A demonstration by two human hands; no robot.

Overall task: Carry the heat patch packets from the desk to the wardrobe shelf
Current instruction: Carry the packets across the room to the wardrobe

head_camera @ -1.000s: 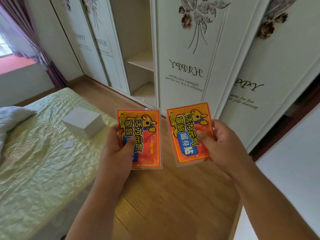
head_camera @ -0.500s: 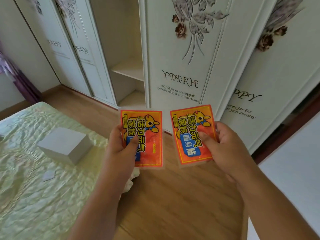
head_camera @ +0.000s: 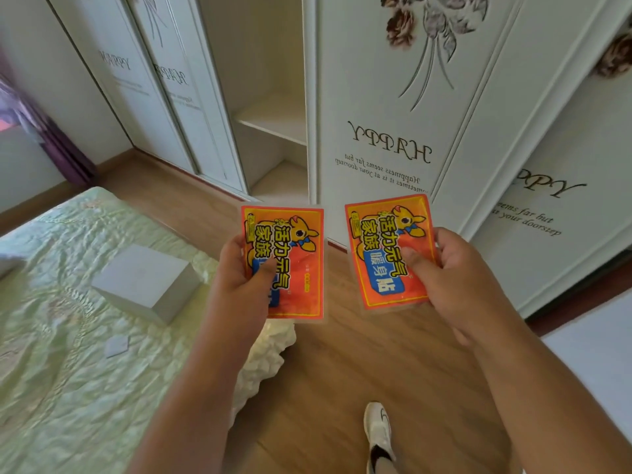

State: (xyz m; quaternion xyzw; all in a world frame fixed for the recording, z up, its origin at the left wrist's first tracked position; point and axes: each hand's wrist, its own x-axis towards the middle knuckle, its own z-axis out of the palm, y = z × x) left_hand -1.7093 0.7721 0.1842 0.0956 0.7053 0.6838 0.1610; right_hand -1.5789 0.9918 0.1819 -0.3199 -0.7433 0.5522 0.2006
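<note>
I hold two orange heat patch packets upright in front of me. My left hand point(head_camera: 239, 271) grips the left heat patch packet point(head_camera: 297, 258) by its left edge, thumb on its face. My right hand point(head_camera: 455, 268) grips the right heat patch packet point(head_camera: 379, 241) by its right edge, thumb across its blue label. Ahead, the white wardrobe stands open in a narrow gap, showing a bare wardrobe shelf point(head_camera: 273, 121) and a lower board point(head_camera: 284, 179) beneath it.
A bed with a green quilt point(head_camera: 68, 336) fills the left, bearing a white box point(head_camera: 147, 282) and a small white card point(head_camera: 117, 345). Flower-printed wardrobe doors point(head_camera: 393, 114) flank the gap. My white shoe point(head_camera: 378, 436) stands on the wooden floor. A purple curtain point(head_camera: 51, 138) hangs far left.
The view has moved closer to the wardrobe, whose open gap looms larger. Both hands keep the packets in the same grip. My shoe has come into view below.
</note>
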